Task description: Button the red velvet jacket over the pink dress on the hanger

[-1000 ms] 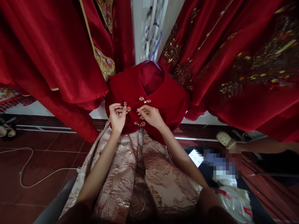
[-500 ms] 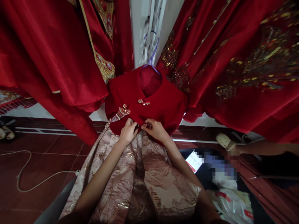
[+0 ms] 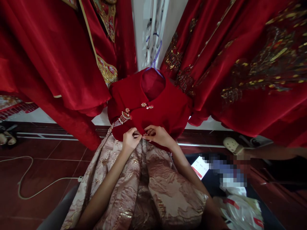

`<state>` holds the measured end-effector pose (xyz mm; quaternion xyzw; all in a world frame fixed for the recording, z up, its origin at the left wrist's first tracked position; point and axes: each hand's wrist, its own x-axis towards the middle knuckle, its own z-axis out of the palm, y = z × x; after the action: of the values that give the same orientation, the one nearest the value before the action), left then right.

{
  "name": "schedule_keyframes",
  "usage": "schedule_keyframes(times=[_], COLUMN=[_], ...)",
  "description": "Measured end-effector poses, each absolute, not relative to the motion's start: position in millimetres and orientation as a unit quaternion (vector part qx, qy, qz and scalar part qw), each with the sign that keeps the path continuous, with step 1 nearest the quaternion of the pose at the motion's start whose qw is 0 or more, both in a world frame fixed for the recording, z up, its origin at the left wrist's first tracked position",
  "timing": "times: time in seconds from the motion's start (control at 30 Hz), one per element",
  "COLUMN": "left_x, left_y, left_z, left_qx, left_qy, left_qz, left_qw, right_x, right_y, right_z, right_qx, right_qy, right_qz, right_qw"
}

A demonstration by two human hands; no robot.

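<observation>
A short red velvet jacket (image 3: pixel 168 108) hangs on a purple hanger (image 3: pixel 155 57) in front of me, above a pale pink and gold brocade skirt (image 3: pixel 144 185). My left hand (image 3: pixel 130 139) and my right hand (image 3: pixel 157 134) meet at the jacket's lower front edge, both pinched on a small jewelled clasp there that the fingers mostly hide. Higher up, a pearl clasp (image 3: pixel 147 105) closes the collar. A jewelled brooch with a beaded tassel (image 3: pixel 123 115) hangs at the jacket's left.
Red embroidered gowns hang at the left (image 3: pixel 59 57) and right (image 3: pixel 251 64). A white cable (image 3: pixel 24 188) lies on the dark red tiled floor. At the right, another person's foot in a white shoe (image 3: pixel 231 145) rests near plastic-wrapped packages (image 3: pixel 240 207).
Both hands moved down from the middle clasp to the jacket's lower edge and closed together there. The brooch with its tassel, held by the left hand before, now hangs free.
</observation>
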<state>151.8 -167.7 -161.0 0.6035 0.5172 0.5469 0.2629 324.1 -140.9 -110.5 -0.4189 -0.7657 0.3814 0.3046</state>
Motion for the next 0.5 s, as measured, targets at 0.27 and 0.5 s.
schedule_keyframes(times=[0.27, 0.5], left_x=[161, 161], left_y=[-171, -173], left_z=[-165, -160], left_qx=[0.562, 0.535], left_qy=[0.464, 0.473], left_qz=[0.621, 0.631], left_qw=[0.288, 0.303], right_x=[301, 299], right_y=[-136, -133], right_z=[-126, -134], right_qx=[-0.455, -0.441], right_qy=[-0.621, -0.641], right_qz=[0.468, 0.441], right_qw=[0.434, 0.448])
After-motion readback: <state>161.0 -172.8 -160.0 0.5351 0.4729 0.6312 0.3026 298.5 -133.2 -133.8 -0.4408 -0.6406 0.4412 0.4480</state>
